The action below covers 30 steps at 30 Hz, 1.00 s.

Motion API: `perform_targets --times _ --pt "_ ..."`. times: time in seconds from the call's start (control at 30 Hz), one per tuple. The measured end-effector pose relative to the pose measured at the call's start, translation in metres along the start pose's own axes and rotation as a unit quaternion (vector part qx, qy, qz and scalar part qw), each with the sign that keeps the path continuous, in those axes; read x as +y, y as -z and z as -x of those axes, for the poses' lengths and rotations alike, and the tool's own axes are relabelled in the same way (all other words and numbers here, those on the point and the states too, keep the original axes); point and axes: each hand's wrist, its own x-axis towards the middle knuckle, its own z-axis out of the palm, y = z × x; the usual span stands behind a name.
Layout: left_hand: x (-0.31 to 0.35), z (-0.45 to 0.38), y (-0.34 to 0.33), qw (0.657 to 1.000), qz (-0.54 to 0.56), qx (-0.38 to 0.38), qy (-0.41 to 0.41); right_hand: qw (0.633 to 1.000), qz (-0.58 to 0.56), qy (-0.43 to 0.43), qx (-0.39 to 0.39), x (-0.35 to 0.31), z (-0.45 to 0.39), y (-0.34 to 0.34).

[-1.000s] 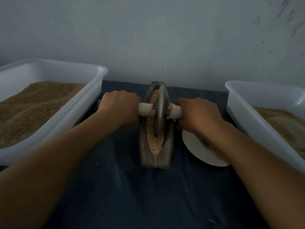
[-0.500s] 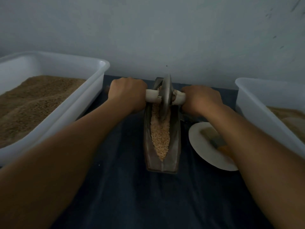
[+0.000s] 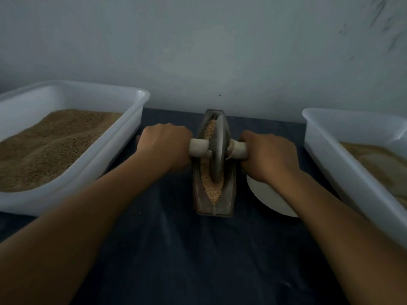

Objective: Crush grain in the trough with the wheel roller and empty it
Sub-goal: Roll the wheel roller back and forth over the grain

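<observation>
Where arms block the view: most of the plate (image 3: 267, 198) lost under the right forearm, only a pale curved edge showing beside the trough (image 3: 213, 208).
Hidden in the fists: both ends of the handle (image 3: 198, 147), apart from a small stub poking out past the left knuckles.
Cut off by the frame: left tub (image 3: 123, 137) at its near and outer sides, right tub (image 3: 343, 159) along its outer side; both elbows out of sight.
Hard to make out: dim, slightly blurred light; whether grain (image 3: 211, 190) is whole or crushed, impossible to tell.
Left hand (image 3: 164, 146): fingers curled tight round the pale handle left of the wheel (image 3: 218, 150), knuckles up, forearm stretched straight forward.
Right hand (image 3: 269, 156): wrapped round the handle right of the wheel, knuckles up, wrist above the plate.
Wheel: upright on its edge in the groove, standing near the trough's middle, rim down in the grain.
Trough: dark, narrow, lengthwise away from the body, on the dark cloth (image 3: 176, 249) between the two tubs, far end near the wall (image 3: 198, 51).
Grain: pale heap along the groove, showing both beyond and in front of the wheel.
Left tub: white, holding brown meal banked high.
Right tub: white, holding a lower layer of brownish meal.
</observation>
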Motion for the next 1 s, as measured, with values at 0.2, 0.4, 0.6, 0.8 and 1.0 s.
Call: perform_targets --times 0.2,0.4,0.6,0.8,1.0 --pt "0.000 0.020 0.008 1.000 0.002 -0.009 -0.013 0.999 0.005 0.026 0.020 -0.005 0.024 0.017" --pt "0.000 0.020 0.010 0.999 -0.029 0.001 -0.022 0.999 0.000 0.011 0.033 -0.006 0.032 0.014" --pt "0.003 0.001 0.001 1.000 -0.029 0.010 0.002 1.000 -0.004 -0.016 0.018 0.000 0.011 -0.003" --pt "-0.002 -0.020 -0.014 1.000 0.010 0.017 0.017 1.000 0.004 -0.005 -0.008 0.002 -0.023 -0.011" --pt "-0.004 -0.049 -0.018 1.000 0.013 0.018 0.021 0.999 -0.006 -0.012 -0.047 0.008 -0.052 -0.017"
